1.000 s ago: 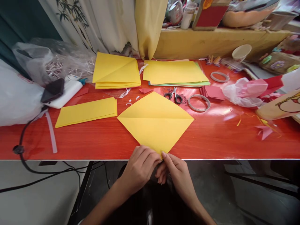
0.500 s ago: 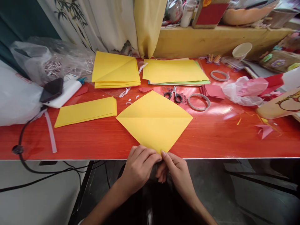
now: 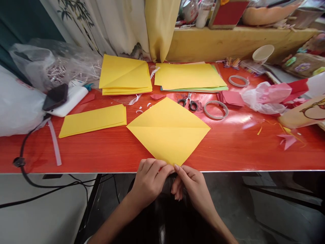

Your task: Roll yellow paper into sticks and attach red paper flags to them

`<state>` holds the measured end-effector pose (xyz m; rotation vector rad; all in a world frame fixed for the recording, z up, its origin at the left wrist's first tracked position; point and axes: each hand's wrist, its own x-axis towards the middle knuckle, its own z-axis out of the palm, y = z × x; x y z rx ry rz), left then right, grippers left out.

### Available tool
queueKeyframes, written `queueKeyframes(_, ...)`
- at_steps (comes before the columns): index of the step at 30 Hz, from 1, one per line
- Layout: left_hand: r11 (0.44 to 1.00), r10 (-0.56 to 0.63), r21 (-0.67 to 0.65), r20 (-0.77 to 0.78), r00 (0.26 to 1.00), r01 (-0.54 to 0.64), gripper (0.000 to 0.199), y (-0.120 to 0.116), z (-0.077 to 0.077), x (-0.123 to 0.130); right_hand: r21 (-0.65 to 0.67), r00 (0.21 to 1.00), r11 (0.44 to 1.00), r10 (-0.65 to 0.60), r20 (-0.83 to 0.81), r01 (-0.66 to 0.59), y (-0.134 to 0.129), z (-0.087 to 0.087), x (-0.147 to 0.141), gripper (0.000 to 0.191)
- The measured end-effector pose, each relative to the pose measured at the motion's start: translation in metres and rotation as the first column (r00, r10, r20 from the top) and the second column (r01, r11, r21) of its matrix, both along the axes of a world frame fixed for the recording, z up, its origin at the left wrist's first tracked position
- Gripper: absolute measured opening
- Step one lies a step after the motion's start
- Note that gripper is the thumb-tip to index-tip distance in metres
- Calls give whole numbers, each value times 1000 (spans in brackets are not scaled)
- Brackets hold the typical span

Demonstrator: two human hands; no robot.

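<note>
A square sheet of yellow paper [image 3: 169, 142] lies turned like a diamond on the red table, a crease running across it from side corner to side corner. Its near corner reaches the table's front edge, where both hands meet. My left hand [image 3: 151, 178] is closed on that corner, fingers bent together over the paper. My right hand [image 3: 190, 181] pinches the same corner from the right, thumb on top and the other fingers curled below the table edge. The very tip of the corner is hidden by the fingers.
Black-handled scissors [image 3: 188, 102] and a roll of tape [image 3: 215, 110] lie just beyond the sheet. Folded yellow strips [image 3: 93, 120] are at left. Behind stand two stacks, creased yellow paper [image 3: 124, 74] and flat sheets [image 3: 189, 77]. A phone [image 3: 56, 96] and plastic bags sit far left.
Hardly anything differs. Both hands keep hold of the near corner, with only a slight shift of the fingers, and the view has moved a little.
</note>
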<state>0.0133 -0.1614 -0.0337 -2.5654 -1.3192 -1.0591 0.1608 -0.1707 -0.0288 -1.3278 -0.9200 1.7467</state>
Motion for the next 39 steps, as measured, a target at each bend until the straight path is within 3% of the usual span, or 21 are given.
queueKeyframes(5,977,-73,182,-216,974,114,27,-2,-2,-10,-2,1000,1000,-29,5,29,-1,0,-1,40)
queueKeyframes(8,970,-87,202,-216,972,132,29,-2,-3,-12,-10,1000,1000,-19,-8,19,-1,-1,0,39)
queueKeyframes(15,994,-58,95,-27,998,60,14,2,-5,-5,-11,1000,1000,9,-4,-9,-1,-2,1,39)
queueKeyframes(20,999,-33,1,27,999,32,5,4,0,-1,-11,1000,1000,15,-20,-15,-2,-4,2,38)
queueKeyframes(39,985,-108,-141,-39,993,101,8,4,8,-2,34,1000,999,-6,8,5,-2,-3,0,35)
